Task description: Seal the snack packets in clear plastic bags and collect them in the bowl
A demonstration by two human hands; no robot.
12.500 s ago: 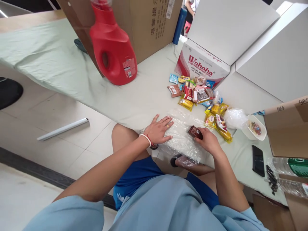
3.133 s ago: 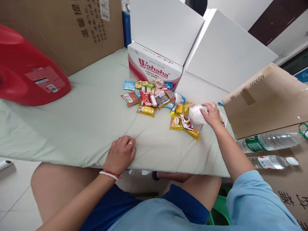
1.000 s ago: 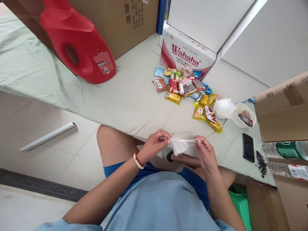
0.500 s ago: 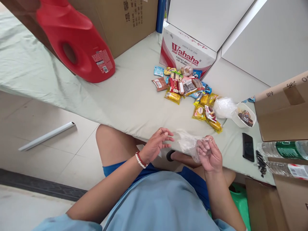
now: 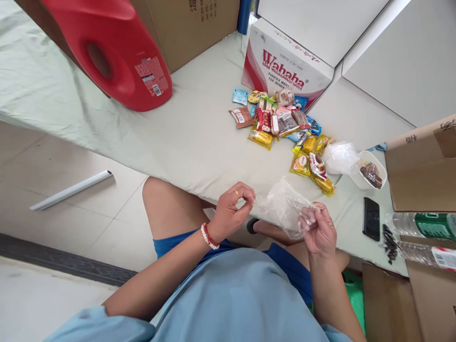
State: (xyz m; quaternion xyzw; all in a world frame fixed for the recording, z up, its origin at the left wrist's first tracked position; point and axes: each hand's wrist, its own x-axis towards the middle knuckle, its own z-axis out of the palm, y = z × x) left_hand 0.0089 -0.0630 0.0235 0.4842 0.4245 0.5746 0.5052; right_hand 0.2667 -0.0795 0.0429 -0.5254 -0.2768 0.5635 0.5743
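A clear plastic bag (image 5: 285,204) hangs stretched between my hands over my lap, at the table's front edge. My right hand (image 5: 319,230) is closed on one end of it, the film bunched at the fingertips. My left hand (image 5: 233,211), with a ring and a red-and-white bracelet, pinches thumb to fingertips at the bag's thin left end; the film there is faint. Beyond the bag lie several wrapped snacks (image 5: 263,119) in a loose pile, with yellow packets (image 5: 301,164) nearest. A crumpled white plastic bag (image 5: 341,157) lies beside them.
A white bowl (image 5: 382,166) with small packets stands right of the snacks. Nearer are a phone (image 5: 371,219) and two plastic bottles (image 5: 432,224). A Wahaha carton (image 5: 285,66) stands behind, a red jug (image 5: 124,61) at left. A white tube (image 5: 71,190) lies on the floor.
My left fingers have gone from spread to a pinch at the bag's left end. The bag looks more spread out and raised between my hands. The view has shifted slightly.
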